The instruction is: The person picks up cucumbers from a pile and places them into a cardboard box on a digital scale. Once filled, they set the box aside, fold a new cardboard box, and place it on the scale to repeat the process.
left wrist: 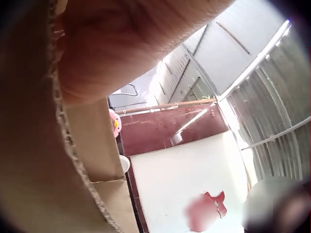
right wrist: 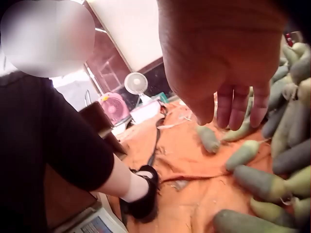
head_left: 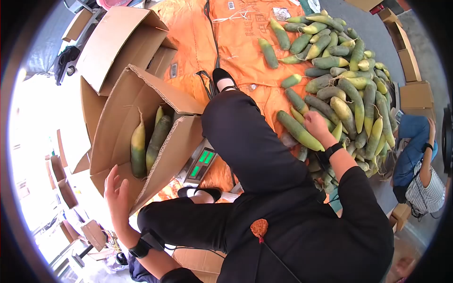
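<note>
Green radishes lie in a large heap point(head_left: 348, 106) on the right of the head view. My right hand point(head_left: 317, 125) is over the heap's near edge, beside a long green radish point(head_left: 299, 131). In the right wrist view the fingers of that hand point(right wrist: 226, 58) extend downward, with nothing between them. On the left stands an open cardboard box point(head_left: 166, 158), with a few radishes point(head_left: 138, 150) inside. My left hand point(head_left: 117, 194) is at the box's near side, fingers loosely extended and holding nothing. The left wrist view shows this hand point(left wrist: 126, 43) close against the cardboard edge point(left wrist: 80, 160).
A scale with a lit green display point(head_left: 203, 162) sits between the box and my leg. Orange sheeting point(head_left: 193, 42) covers the floor. Another open carton point(head_left: 118, 42) stands behind the box. At the far right sits another person point(head_left: 415, 160). A pink fan point(right wrist: 114, 108) stands farther off.
</note>
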`<state>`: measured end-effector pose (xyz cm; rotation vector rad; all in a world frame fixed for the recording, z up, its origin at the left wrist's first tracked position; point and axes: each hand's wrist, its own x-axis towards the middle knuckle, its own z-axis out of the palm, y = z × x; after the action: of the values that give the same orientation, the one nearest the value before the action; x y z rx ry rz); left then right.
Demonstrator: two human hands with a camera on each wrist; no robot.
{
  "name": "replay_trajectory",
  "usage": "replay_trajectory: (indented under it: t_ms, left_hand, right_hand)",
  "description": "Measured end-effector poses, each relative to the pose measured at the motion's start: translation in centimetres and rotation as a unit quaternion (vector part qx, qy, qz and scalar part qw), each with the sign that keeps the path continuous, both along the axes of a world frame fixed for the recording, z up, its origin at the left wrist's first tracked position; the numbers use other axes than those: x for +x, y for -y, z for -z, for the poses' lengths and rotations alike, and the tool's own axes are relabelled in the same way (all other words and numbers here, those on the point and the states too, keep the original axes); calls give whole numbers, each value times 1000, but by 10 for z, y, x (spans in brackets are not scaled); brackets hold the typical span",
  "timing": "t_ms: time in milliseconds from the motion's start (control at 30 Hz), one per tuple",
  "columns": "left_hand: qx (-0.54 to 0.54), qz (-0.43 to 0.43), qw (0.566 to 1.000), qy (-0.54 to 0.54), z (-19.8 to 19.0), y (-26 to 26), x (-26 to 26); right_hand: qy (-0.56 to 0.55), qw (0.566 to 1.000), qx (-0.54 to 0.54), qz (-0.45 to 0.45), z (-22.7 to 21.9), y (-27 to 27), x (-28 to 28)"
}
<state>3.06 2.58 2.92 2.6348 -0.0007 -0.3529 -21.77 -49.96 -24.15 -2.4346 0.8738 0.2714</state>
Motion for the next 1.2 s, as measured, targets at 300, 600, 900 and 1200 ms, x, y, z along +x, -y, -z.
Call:
replay_trajectory:
  t_ms: [300, 600, 900, 1200]
  left_hand:
    - [-93, -10, 994, 64, -6, -1, -39]
    - [-55, 29, 982, 176, -3, 12, -49]
    - [-59, 40, 968, 240, -8, 27, -53]
    - [-54, 21, 967, 248, -10, 23, -62]
  right_hand:
    - [-164, 984, -70, 5, -5, -49, -45]
    - [-30, 992, -109, 55, -6, -29, -63]
    - [104, 952, -196, 210, -6, 25, -116]
    - [45, 934, -186, 302, 9, 25, -144]
